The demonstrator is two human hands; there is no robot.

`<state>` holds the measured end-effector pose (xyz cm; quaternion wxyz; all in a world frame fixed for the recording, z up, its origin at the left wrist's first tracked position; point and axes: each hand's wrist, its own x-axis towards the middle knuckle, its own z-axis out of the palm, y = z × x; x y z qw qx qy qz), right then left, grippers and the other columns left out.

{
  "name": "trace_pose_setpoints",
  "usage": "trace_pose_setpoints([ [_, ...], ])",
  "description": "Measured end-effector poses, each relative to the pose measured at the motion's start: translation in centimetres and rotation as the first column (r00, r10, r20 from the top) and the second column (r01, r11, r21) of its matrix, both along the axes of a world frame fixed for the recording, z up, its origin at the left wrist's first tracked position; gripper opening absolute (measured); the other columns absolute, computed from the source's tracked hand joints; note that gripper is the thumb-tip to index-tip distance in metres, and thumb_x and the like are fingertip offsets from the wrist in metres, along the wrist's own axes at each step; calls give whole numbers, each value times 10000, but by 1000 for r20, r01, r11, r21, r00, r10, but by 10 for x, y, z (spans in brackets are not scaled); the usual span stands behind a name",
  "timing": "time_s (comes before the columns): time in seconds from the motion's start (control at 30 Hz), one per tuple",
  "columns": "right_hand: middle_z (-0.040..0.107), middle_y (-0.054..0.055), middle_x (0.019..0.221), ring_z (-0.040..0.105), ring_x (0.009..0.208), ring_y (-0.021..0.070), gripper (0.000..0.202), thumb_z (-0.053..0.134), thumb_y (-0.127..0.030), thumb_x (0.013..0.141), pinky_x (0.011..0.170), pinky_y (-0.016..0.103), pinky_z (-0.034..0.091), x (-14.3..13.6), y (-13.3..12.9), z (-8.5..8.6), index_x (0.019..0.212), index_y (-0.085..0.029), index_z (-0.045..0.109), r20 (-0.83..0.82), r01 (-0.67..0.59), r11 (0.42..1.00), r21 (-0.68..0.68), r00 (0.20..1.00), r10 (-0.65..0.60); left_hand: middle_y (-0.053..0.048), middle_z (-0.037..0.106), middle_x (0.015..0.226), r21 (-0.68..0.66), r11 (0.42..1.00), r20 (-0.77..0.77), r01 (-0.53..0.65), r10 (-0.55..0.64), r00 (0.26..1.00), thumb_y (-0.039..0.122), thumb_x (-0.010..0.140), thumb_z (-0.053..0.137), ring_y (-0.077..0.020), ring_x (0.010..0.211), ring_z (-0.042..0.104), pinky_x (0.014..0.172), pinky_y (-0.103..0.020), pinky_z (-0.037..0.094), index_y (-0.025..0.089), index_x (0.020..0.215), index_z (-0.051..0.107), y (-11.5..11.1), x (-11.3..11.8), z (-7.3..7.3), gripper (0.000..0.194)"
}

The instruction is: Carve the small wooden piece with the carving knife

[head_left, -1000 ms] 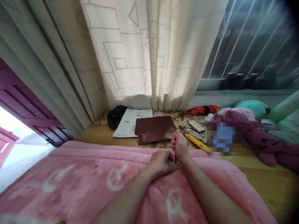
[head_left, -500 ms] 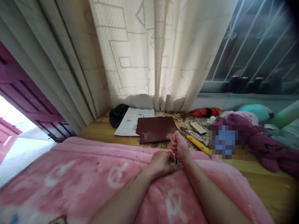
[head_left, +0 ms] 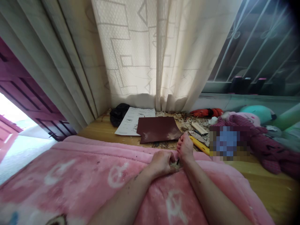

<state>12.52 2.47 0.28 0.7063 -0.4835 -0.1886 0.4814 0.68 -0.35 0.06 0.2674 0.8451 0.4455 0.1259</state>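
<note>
My left hand (head_left: 162, 163) is closed, its thumb and fingers pinching a small pale piece (head_left: 174, 164) with a rough, bumpy surface. Close on its right, my right hand (head_left: 186, 148) makes a fist, thumb uppermost. From under that fist pokes the short dark tip of a thin tool (head_left: 178, 161), right by the pale piece; the fingers hide the rest of the tool. Both forearms lie over a pink blanket (head_left: 82, 175). Just beyond the hands is a dark brown sheet (head_left: 159, 128).
A printed white sheet (head_left: 127, 123) lies partly under the brown one, beside a black bag (head_left: 119, 115). Shavings litter the wooden surface (head_left: 98, 132). To the right are a yellow-handled tool (head_left: 200, 145), a beige-handled item (head_left: 199, 128), a red bundle (head_left: 206, 112) and plush toys (head_left: 260, 147).
My right fist has shifted slightly right and tilted away from my left hand, showing more of the pale piece. My left hand stays nearly in place.
</note>
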Motion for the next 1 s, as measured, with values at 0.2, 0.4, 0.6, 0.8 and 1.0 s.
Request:
trace_pose_setpoints([
  [0.2,278,-101,378,199,283,50,378,417,-510,808,262,165,137,3,3,-8,604,-209,316,-5,131,990,-59,991,-132,19,646,768,-15,1000,-7,6,-7,1000,407,593,654,-135,666,543,552,-205,323,202,782,632,0,0,3,280],
  [0.4,234,-111,361,144,282,40,424,436,-551,782,271,147,97,2,3,-2,583,-208,287,-73,4,999,-49,997,-8,15,636,764,-27,1000,-18,12,-12,1000,358,583,667,-130,667,532,554,-202,319,187,779,628,0,1,3,263],
  [0.6,204,-116,374,103,298,37,439,476,-566,750,278,136,62,0,2,1,584,-212,277,-100,-187,982,24,977,188,36,613,718,-9,1000,5,22,-22,1000,358,586,664,-111,621,511,539,-204,299,189,742,615,0,1,1,235],
  [0.8,199,-116,391,76,316,32,428,508,-547,737,280,130,47,-2,2,2,581,-205,305,-130,-456,884,102,875,467,37,594,671,-13,1000,20,24,-23,1000,399,615,638,-105,586,492,523,-206,283,183,730,605,-2,0,2,247],
  [1.0,201,-117,391,81,310,30,428,494,-553,744,280,128,56,-2,2,2,586,-204,304,-147,-405,912,65,900,410,33,593,677,10,999,36,37,-38,999,342,589,652,-106,589,484,525,-204,278,176,702,598,-1,0,2,207],
])
